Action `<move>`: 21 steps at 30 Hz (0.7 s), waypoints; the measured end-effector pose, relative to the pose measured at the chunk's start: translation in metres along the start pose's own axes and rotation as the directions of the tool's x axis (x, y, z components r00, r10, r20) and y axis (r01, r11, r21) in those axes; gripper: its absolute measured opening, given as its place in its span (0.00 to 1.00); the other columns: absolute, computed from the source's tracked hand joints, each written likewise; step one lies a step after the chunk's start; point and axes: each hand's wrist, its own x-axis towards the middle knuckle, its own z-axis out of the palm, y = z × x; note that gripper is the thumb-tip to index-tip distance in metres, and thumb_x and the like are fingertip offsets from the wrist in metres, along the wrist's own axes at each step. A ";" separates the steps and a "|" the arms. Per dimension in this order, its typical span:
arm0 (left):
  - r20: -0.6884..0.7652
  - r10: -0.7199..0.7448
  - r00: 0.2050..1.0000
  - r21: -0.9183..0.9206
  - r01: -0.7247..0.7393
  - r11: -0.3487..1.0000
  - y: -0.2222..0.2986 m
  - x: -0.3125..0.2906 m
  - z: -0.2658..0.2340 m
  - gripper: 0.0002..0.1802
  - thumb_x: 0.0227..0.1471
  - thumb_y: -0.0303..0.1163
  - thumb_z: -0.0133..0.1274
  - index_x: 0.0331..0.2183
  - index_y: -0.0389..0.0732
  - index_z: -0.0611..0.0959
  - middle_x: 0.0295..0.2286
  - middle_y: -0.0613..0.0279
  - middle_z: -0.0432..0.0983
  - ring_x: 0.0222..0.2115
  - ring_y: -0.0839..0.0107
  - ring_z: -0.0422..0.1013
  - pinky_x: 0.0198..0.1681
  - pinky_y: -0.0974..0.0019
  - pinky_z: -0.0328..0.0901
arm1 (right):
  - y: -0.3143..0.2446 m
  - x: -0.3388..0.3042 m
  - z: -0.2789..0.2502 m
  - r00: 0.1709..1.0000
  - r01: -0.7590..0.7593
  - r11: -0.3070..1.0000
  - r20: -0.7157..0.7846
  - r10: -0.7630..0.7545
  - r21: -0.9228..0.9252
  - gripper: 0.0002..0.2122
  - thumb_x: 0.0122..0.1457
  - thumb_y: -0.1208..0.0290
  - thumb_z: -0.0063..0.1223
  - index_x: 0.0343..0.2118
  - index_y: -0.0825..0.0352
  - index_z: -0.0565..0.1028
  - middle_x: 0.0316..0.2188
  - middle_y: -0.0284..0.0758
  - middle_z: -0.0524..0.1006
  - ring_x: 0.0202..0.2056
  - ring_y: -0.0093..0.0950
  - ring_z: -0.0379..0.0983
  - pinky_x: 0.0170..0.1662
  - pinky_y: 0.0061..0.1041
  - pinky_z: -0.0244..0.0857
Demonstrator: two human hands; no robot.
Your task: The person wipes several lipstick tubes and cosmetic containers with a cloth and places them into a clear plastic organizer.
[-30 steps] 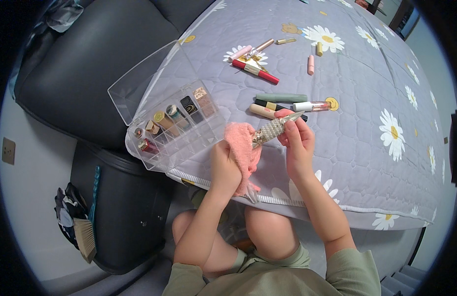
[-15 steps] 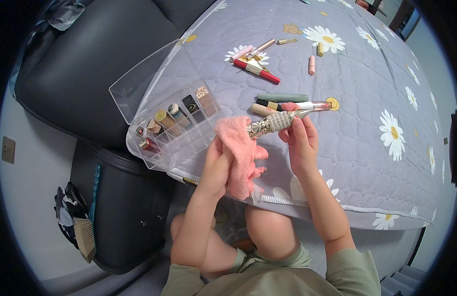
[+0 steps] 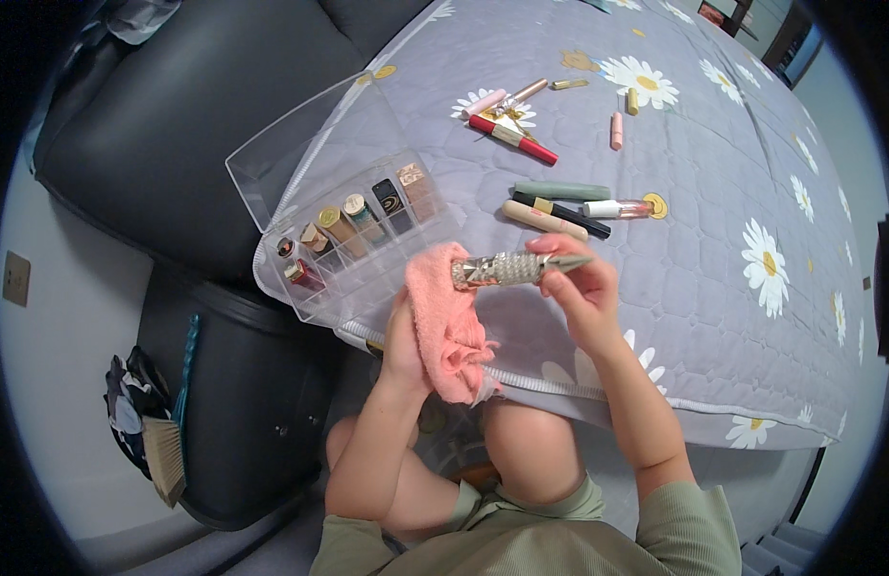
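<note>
In my left hand is a fuzzy coral-pink cloth, bunched up and hanging down over the fingers. A silver tube with ornate, beaded-looking sides and a pointed tip lies level, its left end against the upper part of the cloth. My right hand pinches the tube near the pointed end between thumb and fingers. What kind of tube it is, I cannot tell. Just beyond lie a beige tube, a black tube, a grey-green tube and a white-capped clear pink tube.
At left a clear divided box stands with its lid up, holding several lipsticks and small cosmetics. Farther off on the quilted daisy bedspread are a red tube, pink tubes and gold ones. A black sofa borders the left.
Both hands have shifted slightly with the cloth and the silver tube, which came nearer to me and now lies more level. The tubes behind it show more.
</note>
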 end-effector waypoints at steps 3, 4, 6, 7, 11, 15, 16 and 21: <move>-0.016 0.182 0.983 0.166 -0.177 0.970 -0.002 0.001 -0.007 0.13 0.48 0.34 0.42 0.33 0.33 0.70 0.24 0.60 0.69 0.20 0.75 0.67 0.17 0.72 0.63 | -0.003 -0.002 0.004 0.995 0.060 0.990 0.082 -0.049 -0.130 0.11 0.50 0.74 0.47 0.37 0.72 0.69 0.32 0.32 0.71 0.30 0.19 0.65 0.34 0.17 0.58; 0.001 0.195 0.981 0.209 -0.190 0.959 0.000 -0.003 -0.006 0.12 0.48 0.33 0.43 0.32 0.33 0.71 0.23 0.61 0.69 0.19 0.76 0.67 0.17 0.73 0.62 | -0.003 -0.005 0.005 0.997 0.020 0.995 0.075 -0.012 -0.103 0.11 0.49 0.74 0.47 0.37 0.72 0.69 0.32 0.32 0.72 0.30 0.19 0.65 0.33 0.16 0.58; 0.034 0.243 0.969 0.292 -0.242 0.925 0.002 -0.009 -0.010 0.11 0.48 0.33 0.44 0.31 0.33 0.71 0.21 0.62 0.69 0.17 0.77 0.66 0.17 0.74 0.62 | -0.003 -0.007 0.007 0.996 -0.074 0.997 0.049 0.075 -0.023 0.12 0.49 0.73 0.48 0.37 0.73 0.69 0.31 0.33 0.71 0.28 0.18 0.65 0.31 0.16 0.59; 0.052 0.279 0.959 0.331 -0.280 0.901 0.000 -0.010 -0.014 0.11 0.48 0.33 0.44 0.30 0.33 0.71 0.21 0.62 0.69 0.17 0.77 0.66 0.16 0.74 0.61 | -0.003 -0.007 0.008 0.992 -0.126 0.992 0.030 0.126 0.029 0.14 0.48 0.73 0.48 0.37 0.73 0.68 0.30 0.34 0.71 0.26 0.18 0.65 0.30 0.16 0.59; -0.005 0.217 0.976 0.147 -0.214 0.966 0.002 -0.018 -0.008 0.12 0.49 0.34 0.44 0.31 0.34 0.71 0.20 0.62 0.68 0.16 0.76 0.65 0.16 0.74 0.61 | 0.004 -0.006 0.010 0.969 -0.242 0.962 -0.015 0.246 0.128 0.15 0.48 0.71 0.48 0.38 0.74 0.68 0.27 0.34 0.71 0.24 0.18 0.65 0.28 0.15 0.59; 0.056 0.046 0.997 0.056 -0.049 0.997 0.011 -0.024 -0.015 0.17 0.50 0.41 0.41 0.36 0.37 0.68 0.23 0.61 0.66 0.17 0.74 0.65 0.15 0.71 0.61 | 0.004 -0.005 0.013 0.961 -0.274 0.958 -0.011 0.276 0.079 0.14 0.48 0.72 0.47 0.38 0.73 0.69 0.28 0.35 0.72 0.25 0.18 0.67 0.28 0.15 0.60; 0.077 0.001 0.997 0.036 -0.004 0.999 0.012 -0.025 -0.016 0.18 0.51 0.42 0.40 0.37 0.38 0.67 0.24 0.61 0.66 0.18 0.73 0.65 0.14 0.71 0.62 | 0.006 -0.006 0.011 0.964 -0.265 0.960 0.000 0.266 0.088 0.14 0.48 0.73 0.48 0.38 0.73 0.69 0.29 0.34 0.72 0.27 0.19 0.68 0.28 0.15 0.60; 0.058 -0.010 0.998 -0.034 0.012 0.999 0.018 -0.034 -0.022 0.19 0.49 0.43 0.42 0.37 0.38 0.67 0.22 0.61 0.64 0.17 0.71 0.65 0.13 0.69 0.61 | -0.001 -0.008 0.016 0.982 -0.153 0.986 0.100 0.160 -0.071 0.14 0.45 0.77 0.51 0.37 0.70 0.71 0.29 0.34 0.74 0.29 0.20 0.70 0.32 0.16 0.61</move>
